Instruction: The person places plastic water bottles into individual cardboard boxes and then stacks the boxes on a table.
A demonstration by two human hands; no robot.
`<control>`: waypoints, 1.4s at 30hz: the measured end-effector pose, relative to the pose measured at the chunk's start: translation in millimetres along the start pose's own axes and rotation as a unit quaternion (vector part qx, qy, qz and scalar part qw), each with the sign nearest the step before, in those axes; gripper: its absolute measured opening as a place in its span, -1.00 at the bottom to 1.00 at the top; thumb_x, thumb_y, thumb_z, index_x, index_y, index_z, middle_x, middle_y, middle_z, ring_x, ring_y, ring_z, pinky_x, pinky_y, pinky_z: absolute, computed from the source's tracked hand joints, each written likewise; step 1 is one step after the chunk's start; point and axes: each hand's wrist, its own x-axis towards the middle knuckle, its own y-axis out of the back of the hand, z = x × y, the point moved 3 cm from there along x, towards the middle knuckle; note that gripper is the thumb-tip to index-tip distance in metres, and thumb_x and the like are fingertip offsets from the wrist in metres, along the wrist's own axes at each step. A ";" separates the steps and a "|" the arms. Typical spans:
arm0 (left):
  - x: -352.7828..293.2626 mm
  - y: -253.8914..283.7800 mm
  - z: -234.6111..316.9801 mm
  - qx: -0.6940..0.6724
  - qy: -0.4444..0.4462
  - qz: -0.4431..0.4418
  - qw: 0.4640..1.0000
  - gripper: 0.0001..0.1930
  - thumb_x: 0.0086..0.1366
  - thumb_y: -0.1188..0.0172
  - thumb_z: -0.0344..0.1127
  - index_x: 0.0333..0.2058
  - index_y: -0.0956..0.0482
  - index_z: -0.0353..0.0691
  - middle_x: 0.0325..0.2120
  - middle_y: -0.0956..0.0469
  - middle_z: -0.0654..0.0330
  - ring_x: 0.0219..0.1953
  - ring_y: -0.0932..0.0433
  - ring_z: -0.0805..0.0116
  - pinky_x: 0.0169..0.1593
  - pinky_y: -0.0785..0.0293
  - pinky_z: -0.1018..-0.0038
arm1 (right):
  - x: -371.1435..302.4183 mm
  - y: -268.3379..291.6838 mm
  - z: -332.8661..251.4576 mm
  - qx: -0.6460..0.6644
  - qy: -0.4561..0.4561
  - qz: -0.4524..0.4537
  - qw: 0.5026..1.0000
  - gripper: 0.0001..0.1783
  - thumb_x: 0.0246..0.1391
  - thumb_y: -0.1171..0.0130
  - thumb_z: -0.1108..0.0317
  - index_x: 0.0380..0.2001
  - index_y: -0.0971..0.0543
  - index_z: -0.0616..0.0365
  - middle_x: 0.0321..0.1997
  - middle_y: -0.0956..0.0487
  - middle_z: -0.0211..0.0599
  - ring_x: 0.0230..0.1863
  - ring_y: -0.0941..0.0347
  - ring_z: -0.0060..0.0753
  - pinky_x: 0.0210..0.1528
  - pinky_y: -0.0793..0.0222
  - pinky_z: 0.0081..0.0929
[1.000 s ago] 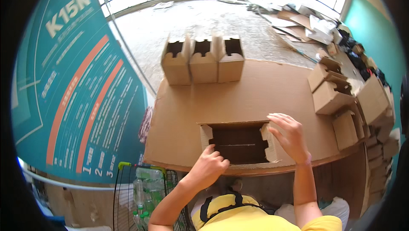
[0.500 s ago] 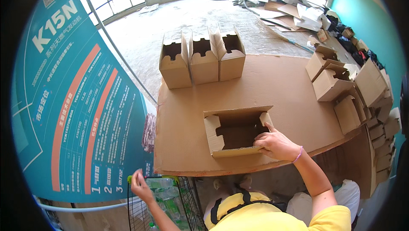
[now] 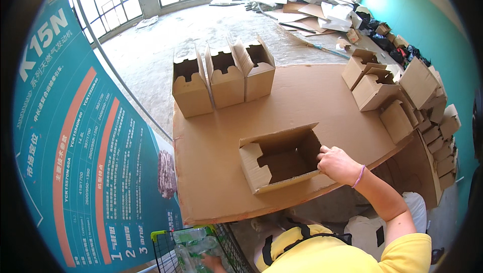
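Note:
An open cardboard box stands on the cardboard-covered table in front of me, its top flaps raised. My right hand grips the right end of this box, fingers closed at its rim. Down at the lower left, my left hand reaches into a black wire basket of clear plastic bottles. It is beside or touching the bottles. Its fingers are small and partly hidden, so their hold cannot be made out.
Three open boxes stand in a row at the table's far left. More boxes line the right edge, beside a stack of cartons. A tall teal banner rises at the left. Cardboard scraps lie on the floor behind.
My left hand has gone down from beside the basket into it, among the bottles. My right hand has shifted from the box's near right corner to its right end, and the box now sits turned.

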 end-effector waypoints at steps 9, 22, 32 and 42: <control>48.9 7.5 -25.2 -0.216 -0.019 -0.036 0.976 -0.05 -0.29 -0.56 -0.07 0.13 -0.36 -0.29 0.04 -0.46 -0.02 0.05 -0.47 -0.06 0.11 -0.41 0.12 | -23.3 7.6 -15.8 0.036 0.042 -0.051 0.997 -0.99 -0.27 -0.23 0.46 -0.65 -0.59 0.14 -0.58 -0.54 -0.36 -0.22 -0.39 -0.19 -0.27 -0.47 -0.39; 32.7 28.1 -14.1 -0.177 -0.007 -0.039 0.983 -0.20 -0.32 -0.55 -0.14 -0.05 -0.44 -0.35 -0.13 -0.54 -0.11 -0.08 -0.52 -0.15 0.04 -0.43 0.10 | -27.9 8.8 -13.6 0.031 0.056 -0.039 0.997 -0.97 -0.22 -0.25 0.42 -0.63 -0.59 0.09 -0.50 -0.56 -0.45 -0.18 -0.38 -0.30 -0.17 -0.46 -0.43; -10.5 28.8 -35.2 -0.216 -0.091 0.082 0.969 -0.12 -0.17 -0.50 -0.16 0.16 -0.31 -0.29 0.06 -0.43 -0.06 0.01 -0.49 -0.06 0.05 -0.43 0.07 | -31.9 7.8 -15.4 0.011 0.077 -0.004 0.997 -0.96 -0.23 -0.25 0.37 -0.64 -0.58 0.04 -0.48 -0.54 -0.50 -0.21 -0.36 -0.36 -0.18 -0.42 -0.48; -144.8 286.9 27.1 -0.861 -0.240 0.198 0.404 -0.32 0.31 -0.10 -0.15 0.30 -0.12 -0.32 0.22 -0.29 -0.01 0.30 -0.23 0.09 0.36 -0.10 0.14 | -42.8 -4.4 -6.4 0.016 0.106 0.028 0.994 -0.96 -0.18 -0.25 0.33 -0.61 -0.59 -0.02 -0.46 -0.53 -0.55 -0.16 -0.35 -0.39 -0.17 -0.38 -0.48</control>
